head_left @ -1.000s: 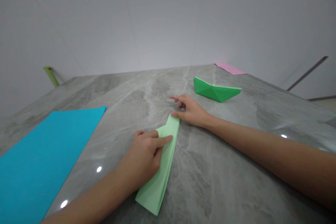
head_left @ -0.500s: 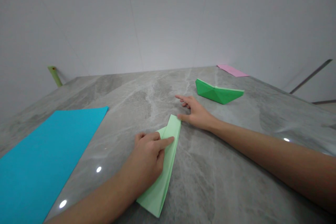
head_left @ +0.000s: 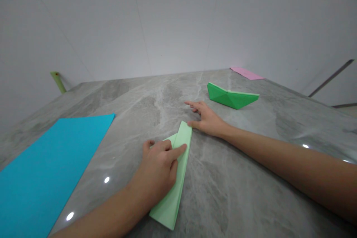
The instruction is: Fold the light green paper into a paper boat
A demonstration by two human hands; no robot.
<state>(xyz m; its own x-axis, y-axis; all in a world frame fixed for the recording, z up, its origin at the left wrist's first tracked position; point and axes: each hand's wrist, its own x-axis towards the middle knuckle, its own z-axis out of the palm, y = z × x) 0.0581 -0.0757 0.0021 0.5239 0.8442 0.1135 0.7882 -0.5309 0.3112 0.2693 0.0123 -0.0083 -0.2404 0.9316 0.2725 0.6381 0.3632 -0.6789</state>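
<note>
A light green sheet of paper (head_left: 180, 171), folded into a long narrow strip, lies aslant on the grey marbled tabletop, its layers showing along the edges. My left hand (head_left: 159, 167) holds it down from the left, the index finger stretched across the strip and the other fingers bent. Part of the paper is hidden under that hand. At the strip's far end, the thumb of my right hand (head_left: 205, 119) touches the corner while its other fingers reach out over the table. Behind the right hand sits a green folded paper boat (head_left: 232, 98).
To the left lies a large blue sheet (head_left: 52, 163) on the table (head_left: 223, 178). A pink paper (head_left: 247, 73) is at the far right edge by the white wall (head_left: 178, 26). A green pipe-like piece (head_left: 58, 81) stands out at the left wall.
The near end of the light green paper has shifted slightly right, and its layers look closer together. My left hand has moved a little right with it. My right hand stays nearly in place.
</note>
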